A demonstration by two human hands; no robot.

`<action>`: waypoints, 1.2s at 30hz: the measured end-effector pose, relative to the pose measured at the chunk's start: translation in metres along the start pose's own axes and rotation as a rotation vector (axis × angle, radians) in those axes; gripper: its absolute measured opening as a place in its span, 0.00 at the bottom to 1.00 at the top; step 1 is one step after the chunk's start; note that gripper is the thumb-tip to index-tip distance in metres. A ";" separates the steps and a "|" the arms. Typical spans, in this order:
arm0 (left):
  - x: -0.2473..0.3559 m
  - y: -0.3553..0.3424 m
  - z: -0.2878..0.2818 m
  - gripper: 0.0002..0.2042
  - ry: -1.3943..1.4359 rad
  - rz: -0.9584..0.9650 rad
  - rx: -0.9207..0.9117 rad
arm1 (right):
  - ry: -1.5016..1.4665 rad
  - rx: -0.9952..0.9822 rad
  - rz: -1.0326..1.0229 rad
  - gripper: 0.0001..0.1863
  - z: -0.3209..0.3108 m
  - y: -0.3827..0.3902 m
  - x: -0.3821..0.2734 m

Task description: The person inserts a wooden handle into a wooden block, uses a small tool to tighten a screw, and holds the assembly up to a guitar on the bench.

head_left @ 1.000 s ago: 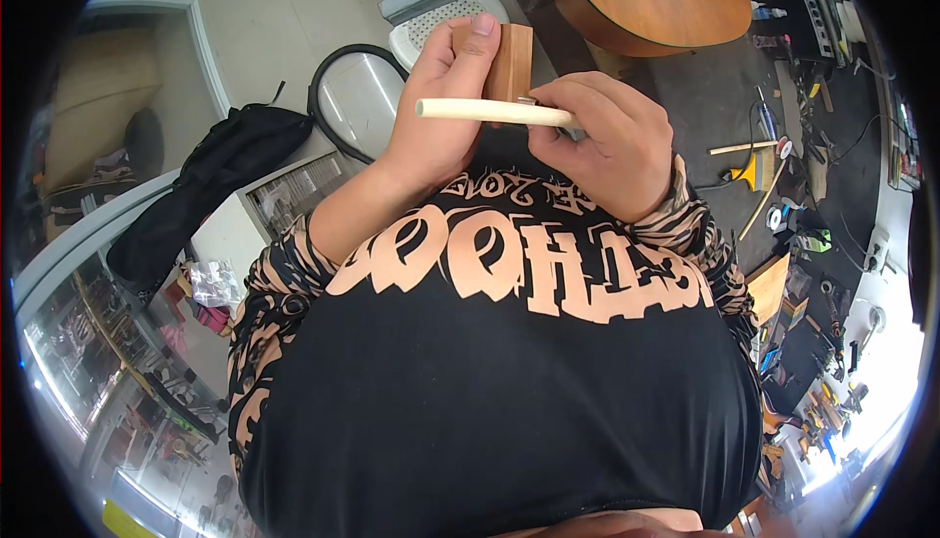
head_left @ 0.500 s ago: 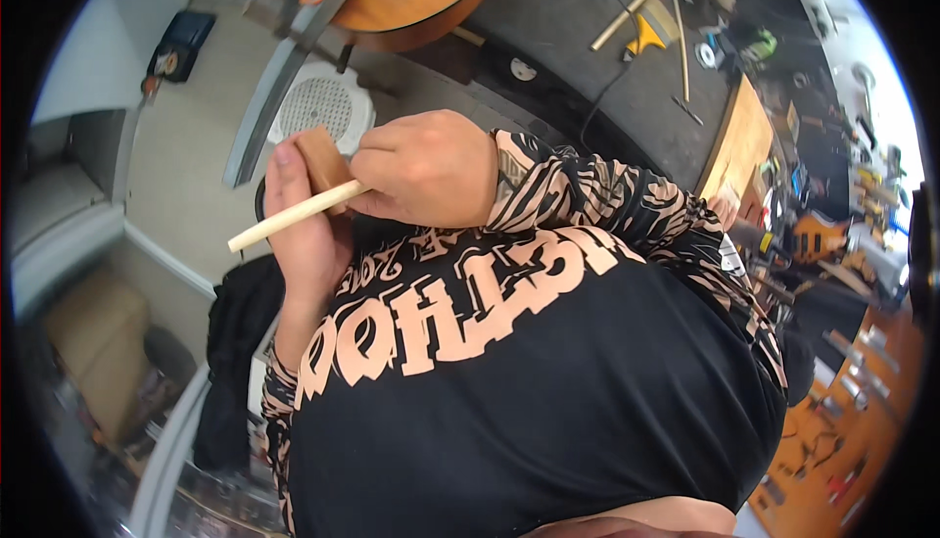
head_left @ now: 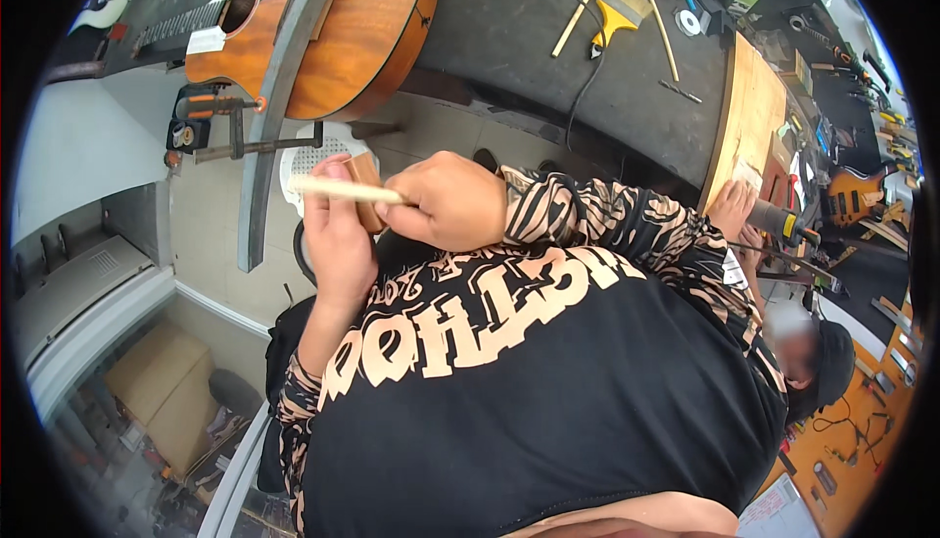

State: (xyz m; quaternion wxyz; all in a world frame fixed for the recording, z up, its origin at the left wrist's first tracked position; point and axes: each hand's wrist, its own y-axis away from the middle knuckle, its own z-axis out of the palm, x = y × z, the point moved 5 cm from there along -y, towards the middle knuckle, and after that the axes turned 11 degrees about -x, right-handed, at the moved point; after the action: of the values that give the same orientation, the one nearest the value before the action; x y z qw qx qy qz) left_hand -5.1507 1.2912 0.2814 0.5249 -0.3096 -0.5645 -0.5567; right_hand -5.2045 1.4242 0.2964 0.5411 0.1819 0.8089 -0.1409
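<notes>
In front of my chest, my left hand (head_left: 340,244) is closed on a reddish-brown, block-like piece (head_left: 365,182), its fingers pointing up. My right hand (head_left: 452,201) grips one end of a pale round wooden stick (head_left: 338,187), knuckles up. The stick reaches left across the brown piece and past my left fingers, smeared by motion. Whether it touches the brown piece I cannot tell. My right fingertips, beside the brown piece, are partly hidden.
An acoustic guitar (head_left: 377,39) lies on the dark bench (head_left: 480,48), beneath a grey bar (head_left: 284,97) with a clamp (head_left: 235,112). Behind stand a yellow-handled brush (head_left: 617,24) and loose sticks. At right, another person's hands (head_left: 732,210) rest by a wooden board (head_left: 749,127). A white stool (head_left: 294,171) is below.
The stick has swung from sloping down-left to nearly level. My hands sit slightly further right and lower in the picture. The whole view has shifted, showing more of the guitar and the other person.
</notes>
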 end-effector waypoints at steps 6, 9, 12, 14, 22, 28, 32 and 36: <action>-0.006 -0.003 -0.006 0.19 0.045 -0.119 0.101 | 0.485 0.042 -0.129 0.08 -0.010 -0.003 -0.008; -0.016 -0.008 -0.004 0.20 0.095 -0.156 0.088 | 0.743 0.049 -0.360 0.13 -0.009 -0.001 -0.011; -0.013 -0.006 -0.001 0.20 0.154 -0.122 0.123 | 0.733 0.080 -0.396 0.11 -0.008 -0.005 -0.001; -0.012 -0.004 0.000 0.20 0.186 -0.104 0.155 | 0.584 0.100 -0.369 0.09 -0.002 -0.008 0.006; 0.017 -0.002 0.002 0.21 -0.788 0.639 0.286 | -0.895 -0.098 0.447 0.19 0.021 -0.021 0.057; -0.015 0.000 -0.033 0.18 0.051 0.144 0.337 | 0.155 0.167 0.491 0.22 -0.081 -0.033 0.120; -0.015 0.010 -0.029 0.17 0.401 0.047 0.238 | 0.627 0.362 0.630 0.15 -0.151 -0.041 0.208; -0.022 0.020 -0.032 0.19 0.432 0.083 0.188 | 1.042 0.398 0.539 0.16 -0.189 -0.061 0.219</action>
State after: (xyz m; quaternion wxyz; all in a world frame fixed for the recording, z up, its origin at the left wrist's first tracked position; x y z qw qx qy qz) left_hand -5.1186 1.2696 0.2616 0.6824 -0.1559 -0.4753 -0.5330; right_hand -5.4642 1.4810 0.1668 0.0473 0.5224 0.8505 -0.0402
